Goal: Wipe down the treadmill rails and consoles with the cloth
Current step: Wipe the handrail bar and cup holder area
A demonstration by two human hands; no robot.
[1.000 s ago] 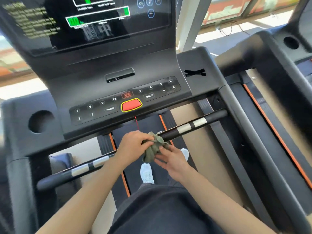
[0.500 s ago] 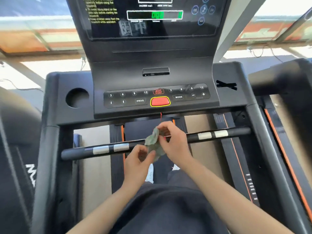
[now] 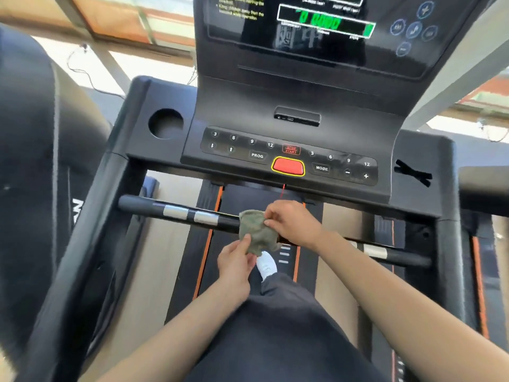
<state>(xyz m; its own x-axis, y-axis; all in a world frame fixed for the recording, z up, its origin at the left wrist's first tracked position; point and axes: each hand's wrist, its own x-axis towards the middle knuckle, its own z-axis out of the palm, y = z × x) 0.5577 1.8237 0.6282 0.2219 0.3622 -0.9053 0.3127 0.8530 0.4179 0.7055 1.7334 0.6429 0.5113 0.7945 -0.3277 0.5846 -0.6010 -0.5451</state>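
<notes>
A small olive-green cloth (image 3: 257, 231) hangs in front of the middle of the black front handlebar (image 3: 181, 213), which carries silver grip patches. My right hand (image 3: 293, 223) pinches the cloth's upper right edge over the bar. My left hand (image 3: 235, 261) pinches its lower left edge, just below the bar. Above them sits the black console (image 3: 292, 158) with number keys, a red stop button and a lit screen (image 3: 311, 20). The left side rail (image 3: 91, 216) and right side rail (image 3: 451, 244) run toward me.
A round cup holder (image 3: 165, 123) is set in the console's left wing. Another dark treadmill (image 3: 30, 150) stands close on the left, one more at the far right edge. My white shoe (image 3: 266, 266) rests on the belt (image 3: 248, 199) below.
The cloth went from bunched between both hands to spread out between them. My left hand dropped below the bar. The view swung right and tilted.
</notes>
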